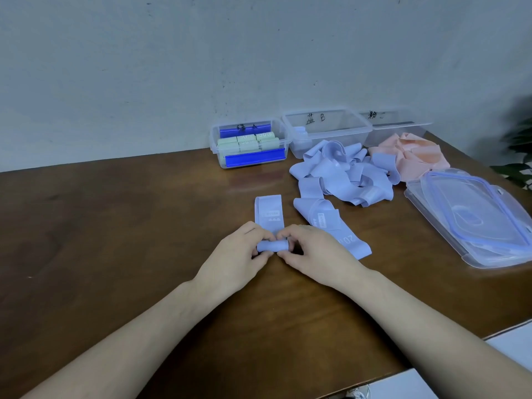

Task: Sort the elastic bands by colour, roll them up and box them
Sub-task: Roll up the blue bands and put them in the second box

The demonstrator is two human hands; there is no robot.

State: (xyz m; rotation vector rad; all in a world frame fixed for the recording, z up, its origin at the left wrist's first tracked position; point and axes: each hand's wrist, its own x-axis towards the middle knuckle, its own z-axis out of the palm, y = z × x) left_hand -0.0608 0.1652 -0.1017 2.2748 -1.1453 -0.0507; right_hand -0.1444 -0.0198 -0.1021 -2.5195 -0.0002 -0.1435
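Gripping smooth blue band (270,216) roll: L hand (240,254) & R hand (313,254).

The scene is evenly and softly lit, moderately bright with a cool, slightly bluish cast over the wall (201,53). No hard shadows fall; only faint, diffuse shading sits under the forearms and beneath the left hand (239,251) and right hand (313,254) on the table (115,226). A dull sheen runs across the wood near the boxes, and pale reflections show on the clear lids (475,217) at the right. Wide-angle distortion bows the table's far edge and stretches the forearms toward the lower corners. Detail is soft overall, with compression smear; the plant (518,156) at the right edge is blurred, and print on the bands is hard to read.
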